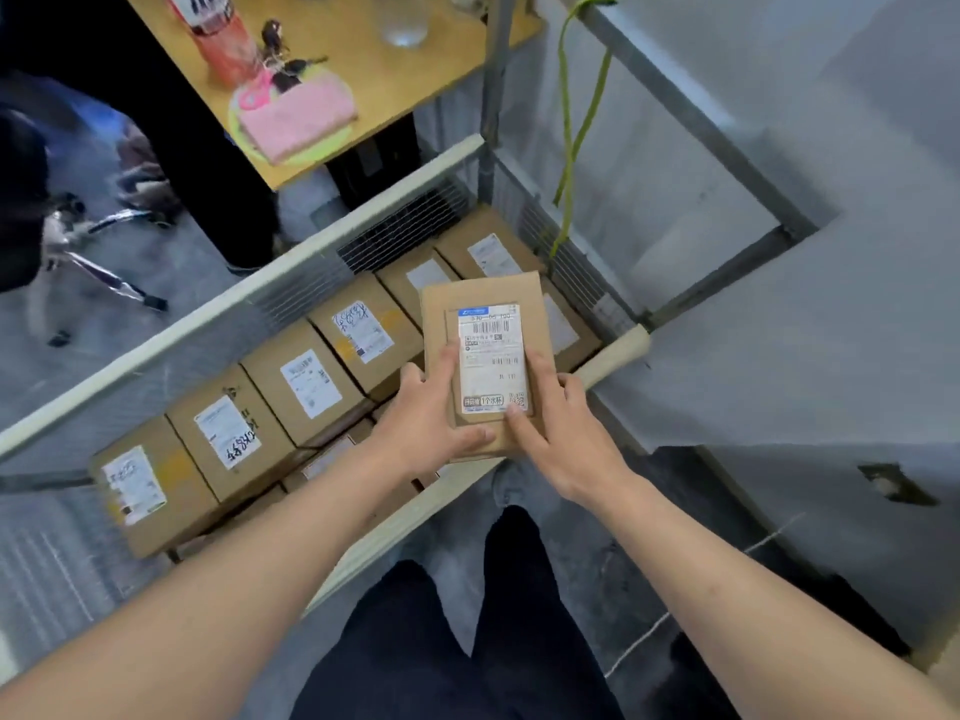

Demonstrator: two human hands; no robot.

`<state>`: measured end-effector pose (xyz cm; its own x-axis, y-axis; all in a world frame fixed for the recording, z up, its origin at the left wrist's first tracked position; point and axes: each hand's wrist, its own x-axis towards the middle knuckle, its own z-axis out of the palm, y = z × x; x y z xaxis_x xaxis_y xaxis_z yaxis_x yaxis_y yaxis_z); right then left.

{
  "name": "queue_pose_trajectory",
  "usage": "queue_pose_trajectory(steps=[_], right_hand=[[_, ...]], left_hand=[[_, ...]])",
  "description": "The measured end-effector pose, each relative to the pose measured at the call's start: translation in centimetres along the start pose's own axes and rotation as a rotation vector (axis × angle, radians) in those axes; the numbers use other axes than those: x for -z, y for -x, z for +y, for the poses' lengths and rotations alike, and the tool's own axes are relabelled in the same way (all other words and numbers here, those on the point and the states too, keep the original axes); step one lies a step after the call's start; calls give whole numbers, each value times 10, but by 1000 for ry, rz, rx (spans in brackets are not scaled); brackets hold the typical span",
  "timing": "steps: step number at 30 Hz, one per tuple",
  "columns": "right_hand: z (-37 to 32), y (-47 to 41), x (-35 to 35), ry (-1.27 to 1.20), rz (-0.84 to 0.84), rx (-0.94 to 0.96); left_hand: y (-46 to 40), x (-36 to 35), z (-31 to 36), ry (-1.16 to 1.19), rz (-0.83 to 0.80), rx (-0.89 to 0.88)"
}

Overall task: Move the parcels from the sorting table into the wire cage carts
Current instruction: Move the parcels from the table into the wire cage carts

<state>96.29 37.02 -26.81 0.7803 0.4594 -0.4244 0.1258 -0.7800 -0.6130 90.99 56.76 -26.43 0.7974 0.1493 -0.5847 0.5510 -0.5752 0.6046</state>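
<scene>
I hold a small brown cardboard parcel (485, 314) with a white shipping label over the wire cage cart (244, 298). My left hand (423, 423) grips its left and lower edge, thumb across the bottom. My right hand (558, 426) grips its right side, fingers lying on the label. Inside the cart a row of several similar labelled boxes (306, 381) runs along the far wall, and more boxes lie partly hidden beneath my arms.
A wooden table (358, 39) behind the cart carries a pink cloth (298, 116), a red bottle (223, 39) and a clear cup. A green strap (571, 148) hangs from a metal frame at right. A grey covered surface (805, 330) lies to the right. My dark trousers show below.
</scene>
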Motion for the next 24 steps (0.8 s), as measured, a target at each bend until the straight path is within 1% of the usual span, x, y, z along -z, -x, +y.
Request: queue_pose_trajectory(steps=[5, 11, 16, 20, 24], right_hand=[[15, -63, 1, 59, -123, 96], [26, -123, -31, 157, -258, 165], [35, -158, -80, 228, -299, 203], [44, -180, -117, 262, -338, 198], [56, -199, -150, 301, -383, 224]], left_hand=[[-28, -14, -12, 155, 139, 124], [-56, -29, -49, 264, 237, 254], [-74, -47, -103, 323, 263, 346], [-90, -67, -143, 354, 265, 404], [-101, -88, -178, 367, 250, 425]])
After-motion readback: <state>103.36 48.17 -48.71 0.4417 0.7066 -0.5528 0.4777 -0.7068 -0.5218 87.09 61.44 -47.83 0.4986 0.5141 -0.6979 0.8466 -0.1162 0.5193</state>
